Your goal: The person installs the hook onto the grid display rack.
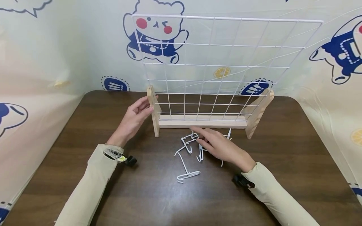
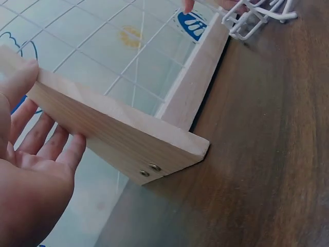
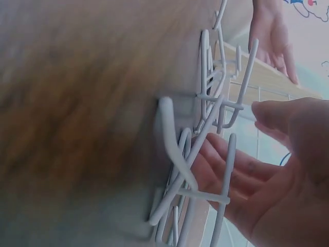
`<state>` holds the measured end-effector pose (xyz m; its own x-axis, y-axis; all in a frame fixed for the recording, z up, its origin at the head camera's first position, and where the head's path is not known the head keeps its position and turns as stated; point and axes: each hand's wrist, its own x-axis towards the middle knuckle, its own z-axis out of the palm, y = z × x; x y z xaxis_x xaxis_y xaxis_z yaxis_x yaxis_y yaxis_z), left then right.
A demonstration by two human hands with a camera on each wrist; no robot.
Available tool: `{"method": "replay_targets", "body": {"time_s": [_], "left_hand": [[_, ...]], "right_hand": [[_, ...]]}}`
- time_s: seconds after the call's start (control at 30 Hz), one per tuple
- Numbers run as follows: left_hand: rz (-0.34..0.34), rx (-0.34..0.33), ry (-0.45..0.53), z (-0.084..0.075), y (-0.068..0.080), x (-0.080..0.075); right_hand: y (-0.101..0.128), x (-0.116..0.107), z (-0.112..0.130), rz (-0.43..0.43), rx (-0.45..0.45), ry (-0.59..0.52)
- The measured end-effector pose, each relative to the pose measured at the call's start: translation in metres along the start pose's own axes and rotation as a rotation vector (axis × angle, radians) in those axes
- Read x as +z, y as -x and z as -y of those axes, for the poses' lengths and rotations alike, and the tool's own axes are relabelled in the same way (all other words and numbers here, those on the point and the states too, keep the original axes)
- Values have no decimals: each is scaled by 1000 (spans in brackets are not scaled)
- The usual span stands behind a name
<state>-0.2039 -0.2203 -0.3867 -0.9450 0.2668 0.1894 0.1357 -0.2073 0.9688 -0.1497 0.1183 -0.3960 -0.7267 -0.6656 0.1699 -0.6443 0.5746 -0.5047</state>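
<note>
1. standing across the upper middle of the frame, the white wire grid point(image 1: 206, 65) sits in its wooden stand point(image 1: 202, 123), probably so its squares face the person.
2. left hand point(image 1: 132, 118), left of center: thumb and fingers lightly pinching the end panel point(image 1: 155, 117), seemingly to steady things.
3. right hand point(image 1: 220, 145), just below center: fingers loosely spread over the hooks, no grip visible; can't tell if they touch.
4. white wire hooks point(image 1: 189, 174): heaped below center, some covered by that hand, so no count.
</note>
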Motion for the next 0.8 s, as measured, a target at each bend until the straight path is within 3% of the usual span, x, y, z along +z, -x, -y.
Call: {"method": "replay_targets", "body": {"time_s": [0.43, 0.8], "left_hand": [[5, 2, 60, 4, 0, 0], [11, 0, 15, 2, 0, 0]], "right_hand": [[0, 2, 8, -124, -77, -1], [7, -34, 9, -247, -60, 40]]}}
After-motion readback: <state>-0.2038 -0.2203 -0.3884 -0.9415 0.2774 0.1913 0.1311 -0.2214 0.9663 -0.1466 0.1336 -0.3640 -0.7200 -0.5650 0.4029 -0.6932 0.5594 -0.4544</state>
